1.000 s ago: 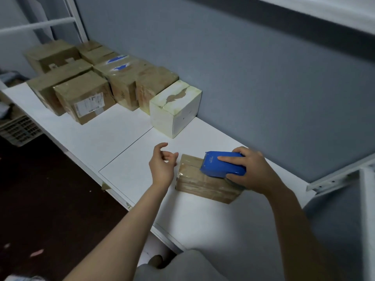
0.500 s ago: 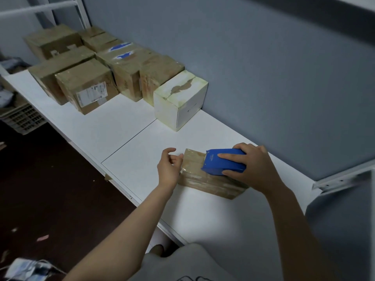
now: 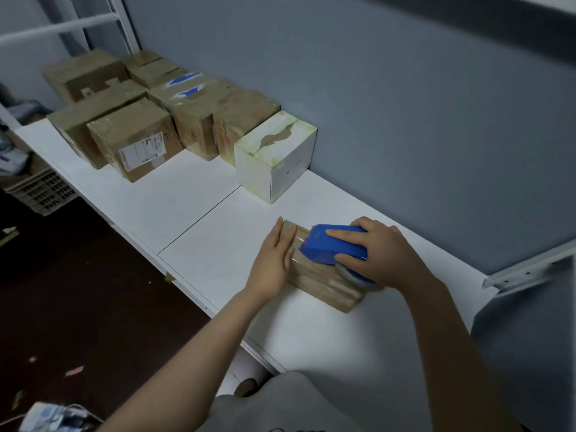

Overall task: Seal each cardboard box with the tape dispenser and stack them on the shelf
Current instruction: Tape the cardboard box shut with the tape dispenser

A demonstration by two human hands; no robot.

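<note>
Carrier: white shelf (image 3: 187, 213) | toward right end: flat cardboard box (image 3: 324, 285) (taped, lying on its broad face) | back edge, middle: white box (image 3: 274, 157) | far left end: brown boxes (image 3: 134, 138) packed side by side

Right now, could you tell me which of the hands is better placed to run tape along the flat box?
Right: the right hand grips the blue plastic tape dispenser atop the flat brown cardboard box; the left hand only presses its end.
</note>
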